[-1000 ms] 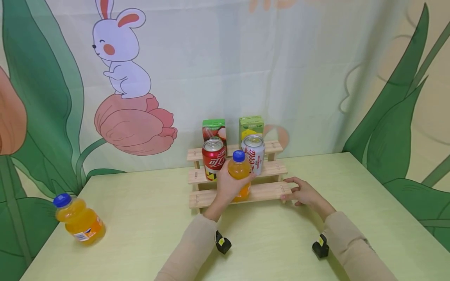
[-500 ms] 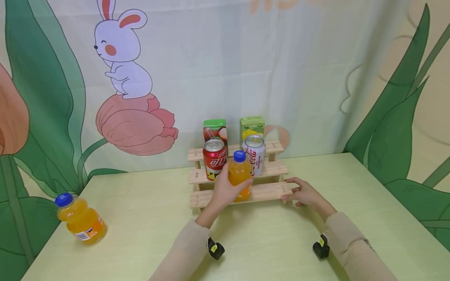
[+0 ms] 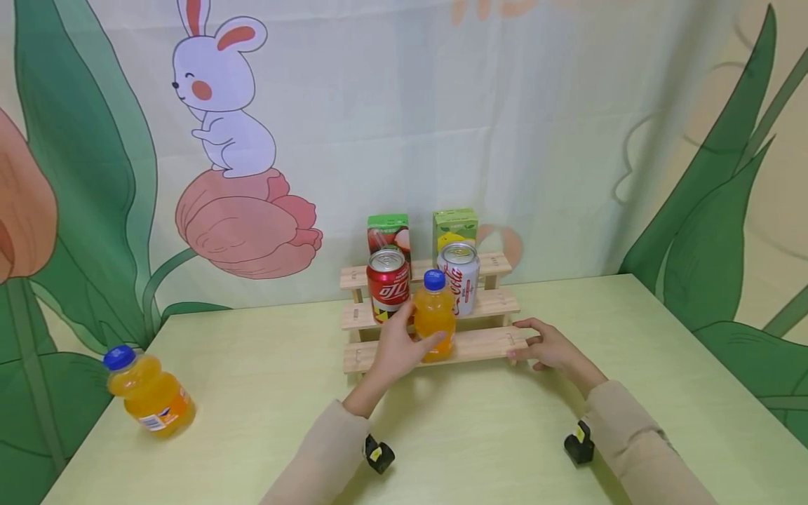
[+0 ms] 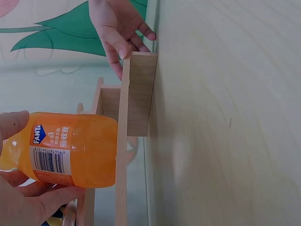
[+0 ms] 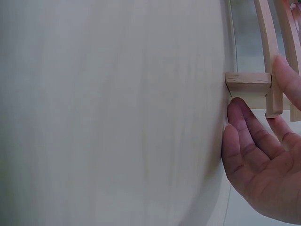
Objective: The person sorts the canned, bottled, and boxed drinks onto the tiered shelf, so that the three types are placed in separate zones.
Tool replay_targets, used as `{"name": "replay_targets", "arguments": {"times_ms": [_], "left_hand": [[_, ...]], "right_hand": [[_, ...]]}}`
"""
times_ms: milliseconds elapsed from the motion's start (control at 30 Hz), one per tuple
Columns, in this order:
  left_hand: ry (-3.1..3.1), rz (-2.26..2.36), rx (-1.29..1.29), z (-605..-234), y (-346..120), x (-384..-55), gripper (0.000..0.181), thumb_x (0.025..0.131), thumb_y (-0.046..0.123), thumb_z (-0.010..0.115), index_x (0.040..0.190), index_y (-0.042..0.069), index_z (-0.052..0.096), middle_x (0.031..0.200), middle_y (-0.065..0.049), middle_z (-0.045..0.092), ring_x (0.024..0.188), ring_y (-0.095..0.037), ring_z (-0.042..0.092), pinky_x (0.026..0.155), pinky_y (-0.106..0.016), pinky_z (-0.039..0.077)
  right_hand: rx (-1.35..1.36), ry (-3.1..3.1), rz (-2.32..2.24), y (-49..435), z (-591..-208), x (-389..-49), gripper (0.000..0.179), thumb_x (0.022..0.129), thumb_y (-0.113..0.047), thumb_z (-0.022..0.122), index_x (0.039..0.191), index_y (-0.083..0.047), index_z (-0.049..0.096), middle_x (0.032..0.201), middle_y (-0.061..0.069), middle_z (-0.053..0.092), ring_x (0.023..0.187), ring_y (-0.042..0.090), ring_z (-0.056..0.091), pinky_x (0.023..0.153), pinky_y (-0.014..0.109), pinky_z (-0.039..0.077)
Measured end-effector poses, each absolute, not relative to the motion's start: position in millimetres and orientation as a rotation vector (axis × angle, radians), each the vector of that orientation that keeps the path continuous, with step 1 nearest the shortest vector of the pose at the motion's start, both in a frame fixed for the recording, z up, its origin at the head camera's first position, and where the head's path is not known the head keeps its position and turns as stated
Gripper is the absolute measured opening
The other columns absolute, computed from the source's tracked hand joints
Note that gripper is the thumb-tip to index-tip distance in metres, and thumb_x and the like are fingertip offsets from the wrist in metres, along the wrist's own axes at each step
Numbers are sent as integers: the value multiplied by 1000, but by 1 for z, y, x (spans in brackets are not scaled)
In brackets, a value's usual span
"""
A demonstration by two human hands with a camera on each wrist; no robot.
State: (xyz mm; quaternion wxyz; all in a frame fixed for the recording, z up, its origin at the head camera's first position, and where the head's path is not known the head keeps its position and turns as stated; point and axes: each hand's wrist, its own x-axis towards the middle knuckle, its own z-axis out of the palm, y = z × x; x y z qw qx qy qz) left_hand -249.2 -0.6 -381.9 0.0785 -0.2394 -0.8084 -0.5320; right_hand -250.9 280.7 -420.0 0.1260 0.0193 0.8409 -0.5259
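Note:
An orange soda bottle [image 3: 434, 312] with a blue cap stands upright on the lowest step of a small wooden tiered rack [image 3: 482, 342]. My left hand [image 3: 399, 345] is at the bottle's left and front, its thumb across the front and its fingers loosely along the side. The left wrist view shows the bottle's Fanta label [image 4: 51, 148] between thumb and fingers. At the rack's right end, my right hand [image 3: 550, 347] holds the lowest step, thumb on top and other fingers below. In the right wrist view that thumb [image 5: 288, 82] lies against the step's edge.
On the middle step stand a red cola can [image 3: 388, 284] and a white cola can [image 3: 463, 280]. Two juice boxes, red-green [image 3: 388, 228] and yellow-green [image 3: 456, 223], stand on the top step. Another orange soda bottle [image 3: 154, 400] is at the table's left, before a printed curtain [image 3: 391, 126].
My left hand has drawn back slightly left and toward me, its fingers loosening from around the bottle. The bottle stays in place on the step. My right hand keeps its hold on the rack.

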Motion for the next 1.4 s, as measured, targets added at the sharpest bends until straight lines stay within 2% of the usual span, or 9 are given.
{"name": "replay_targets", "arguments": {"times_ms": [467,867,1100,1400], "left_hand": [[-2451,-1626,-746,-382,-1,-250,53,80,16,71,126,7,47,119,-6,55,104,-22,53,83,-31,49],[-2425,-1698,-733,-376,-25,-240,52,80,7,68,126,-3,46,115,-20,54,103,-38,53,83,-49,48],[-2451,-1649,-727,-375,-37,-237,50,81,8,67,126,0,47,112,-20,56,102,-35,54,80,-46,49],[-2440,-1711,-776,-391,-29,-248,46,82,2,65,124,-6,47,110,-22,57,97,-36,58,76,-34,53]], "right_hand": [[45,2451,-1524,280,-419,-250,70,79,-20,71,135,-2,32,108,18,59,75,17,54,56,28,44],[13,2458,-1522,282,-420,-251,70,80,-19,70,136,-1,31,110,20,59,77,17,55,56,29,45],[10,2459,-1519,283,-421,-252,71,80,-20,70,136,-1,30,110,20,59,77,16,55,54,28,44],[17,2461,-1509,281,-421,-251,71,80,-20,71,135,0,31,109,19,60,78,17,55,56,28,45]]}}
